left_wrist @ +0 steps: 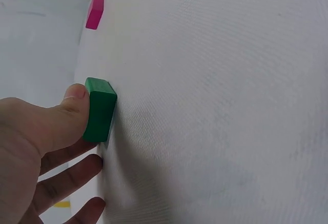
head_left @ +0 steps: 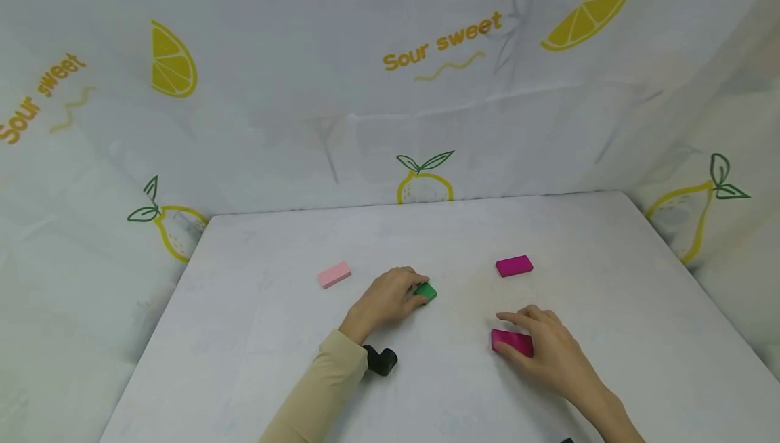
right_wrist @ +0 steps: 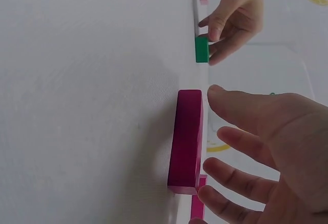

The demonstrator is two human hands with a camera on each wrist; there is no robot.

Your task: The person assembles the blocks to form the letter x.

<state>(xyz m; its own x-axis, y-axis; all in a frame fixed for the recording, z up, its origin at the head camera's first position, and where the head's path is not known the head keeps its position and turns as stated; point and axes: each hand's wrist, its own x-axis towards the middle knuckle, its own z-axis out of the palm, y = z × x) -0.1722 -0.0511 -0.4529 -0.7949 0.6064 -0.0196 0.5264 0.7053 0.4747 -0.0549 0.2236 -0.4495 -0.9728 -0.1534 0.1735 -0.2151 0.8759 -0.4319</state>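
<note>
Pinching a small green rectangular block (head_left: 426, 291) between thumb and curled fingers, our left hand (head_left: 390, 299) kept it standing on edge on the white cloth-covered worktop (head_left: 426, 389), near the middle of the surface. The left wrist view showed the thumb (left_wrist: 66, 116) pressed flat against one broad face of the block, which we judged was what kept so narrow a piece from tipping over.

Our right hand (head_left: 545, 348) hovered with fingers spread and relaxed beside a dark magenta rectangular block (head_left: 512, 341), gripping nothing; the right wrist view showed this block upright on its long edge too, with the fingertips (right_wrist: 218, 93) just beside it and perhaps not touching. That loose pose looked to us like steadying or guarding rather than carrying.

Farther out, a second magenta rectangular block (head_left: 514, 265) lay flat beyond the right hand, and a pale pink rectangular block (head_left: 334, 274) lay flat to the left of the green one, both well apart from the hands. A beige sleeve (head_left: 317, 395) covered our left forearm, with a small black wrist device (head_left: 380, 360) beside it. Around the worktop hung a white backdrop cloth printed with lemons and pears (head_left: 426, 77).
</note>
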